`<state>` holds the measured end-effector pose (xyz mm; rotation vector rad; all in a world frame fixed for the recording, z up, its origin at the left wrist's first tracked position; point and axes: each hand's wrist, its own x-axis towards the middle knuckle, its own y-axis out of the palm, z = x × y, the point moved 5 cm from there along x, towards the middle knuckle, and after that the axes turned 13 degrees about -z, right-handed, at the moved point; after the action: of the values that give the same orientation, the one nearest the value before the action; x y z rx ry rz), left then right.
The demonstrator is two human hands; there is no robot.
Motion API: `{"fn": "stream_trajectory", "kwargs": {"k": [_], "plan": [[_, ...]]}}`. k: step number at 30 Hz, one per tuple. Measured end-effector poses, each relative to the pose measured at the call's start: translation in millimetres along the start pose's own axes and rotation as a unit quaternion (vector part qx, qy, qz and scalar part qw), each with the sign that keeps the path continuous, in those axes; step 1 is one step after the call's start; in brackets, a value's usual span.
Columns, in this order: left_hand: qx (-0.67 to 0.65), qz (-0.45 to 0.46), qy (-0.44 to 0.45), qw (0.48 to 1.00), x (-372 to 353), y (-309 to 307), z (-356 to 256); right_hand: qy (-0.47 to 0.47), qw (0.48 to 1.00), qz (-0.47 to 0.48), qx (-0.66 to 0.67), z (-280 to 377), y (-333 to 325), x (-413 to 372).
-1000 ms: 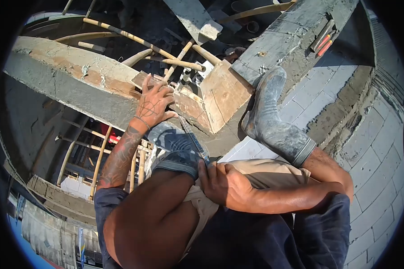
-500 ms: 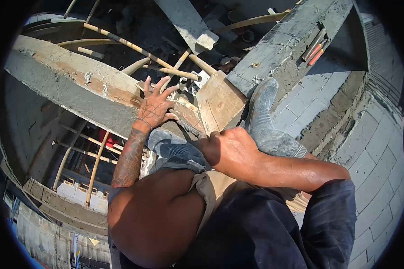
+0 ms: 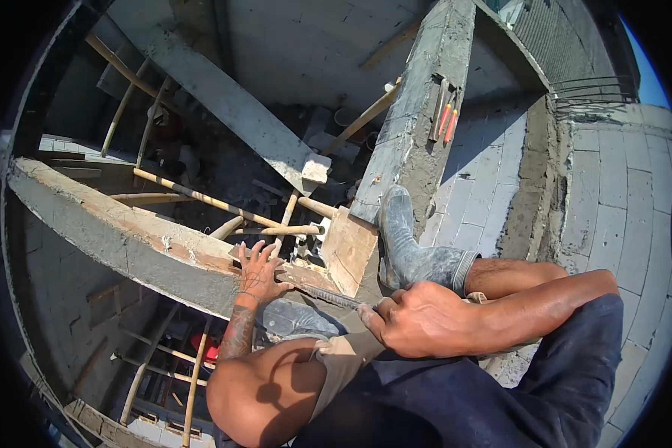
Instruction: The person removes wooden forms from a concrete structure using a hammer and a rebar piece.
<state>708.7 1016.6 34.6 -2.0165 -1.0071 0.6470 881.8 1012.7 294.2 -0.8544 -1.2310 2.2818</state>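
Observation:
My left hand (image 3: pixel 259 275) lies with fingers spread on the edge of a wooden formwork board (image 3: pixel 306 276), where the concrete beam (image 3: pixel 119 237) meets the corner. My right hand (image 3: pixel 418 321) is closed in a fist around one end of a ribbed metal bar (image 3: pixel 325 296). The bar runs left along the board, and its far end lies close by my left palm, partly hidden. A square plywood panel (image 3: pixel 351 250) stands just beyond the bar. My grey rubber boots (image 3: pixel 399 231) are planted on either side of the corner.
Another concrete beam (image 3: pixel 414 97) stretches away, with red-handled tools (image 3: pixel 448 123) on it. Bamboo poles (image 3: pixel 201 198) cross the deep opening beyond. A grey plank (image 3: pixel 224 104) slants over it, with a pale block (image 3: pixel 317 169) at its end. Block walling (image 3: pixel 612 194) rises at right.
The view has tilted up, showing more of the far beam and slanting plank. My right hand has drawn slightly away from my left, still gripping the bar. The left hand stays on the board.

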Motion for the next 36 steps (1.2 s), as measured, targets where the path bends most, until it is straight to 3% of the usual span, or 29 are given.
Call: {"fn": "stream_trajectory", "kwargs": {"k": [2,4,8,9,10,12,14,15,16,18,23,26,29,32,34,36], "plan": [[-0.015,0.013,-0.018,1.000,0,-6,8,0.036,0.999,0.030,-0.016,-32,-35,-16],[-0.038,0.038,-0.057,0.997,3,-25,21,0.124,0.992,-0.020,0.006,-63,-72,-36],[0.031,0.042,-0.046,0.998,22,-105,36,0.313,0.926,-0.200,0.069,-119,-96,-89],[0.062,0.035,-0.023,0.997,30,-127,32,0.312,0.905,-0.278,0.078,-131,-92,-102],[0.112,0.015,0.026,0.993,42,-147,24,0.332,0.867,-0.354,0.107,-148,-81,-116],[0.129,0.040,0.031,0.990,69,-162,7,0.400,0.761,-0.471,0.200,-183,-46,-140],[0.131,0.066,0.064,0.987,97,-152,-14,0.489,0.653,-0.489,0.310,-202,-21,-151],[0.126,0.085,0.078,0.985,112,-136,-23,0.491,0.584,-0.522,0.380,-211,-6,-154],[0.120,0.110,0.087,0.983,123,-115,-32,0.495,0.578,-0.522,0.386,-217,2,-153],[0.064,0.145,0.062,0.985,150,-71,-59,0.484,0.456,-0.592,0.455,-227,19,-156],[-0.159,0.090,-0.088,0.979,188,75,-87,0.527,0.412,-0.625,0.403,-237,35,-198],[-0.393,0.147,-0.204,0.885,172,161,-88,0.556,0.415,-0.623,0.362,-234,39,-226],[-0.512,0.165,-0.295,0.790,154,167,-99,0.567,0.441,-0.626,0.303,-237,38,-232],[-0.476,0.238,-0.233,0.814,156,146,-98,0.537,0.447,-0.624,0.349,-247,43,-205],[-0.459,0.181,-0.245,0.834,164,143,-93,0.521,0.440,-0.616,0.395,-253,49,-176],[-0.530,0.090,-0.265,0.800,181,124,-100,0.501,0.510,-0.573,0.401,-253,51,-145]]}}
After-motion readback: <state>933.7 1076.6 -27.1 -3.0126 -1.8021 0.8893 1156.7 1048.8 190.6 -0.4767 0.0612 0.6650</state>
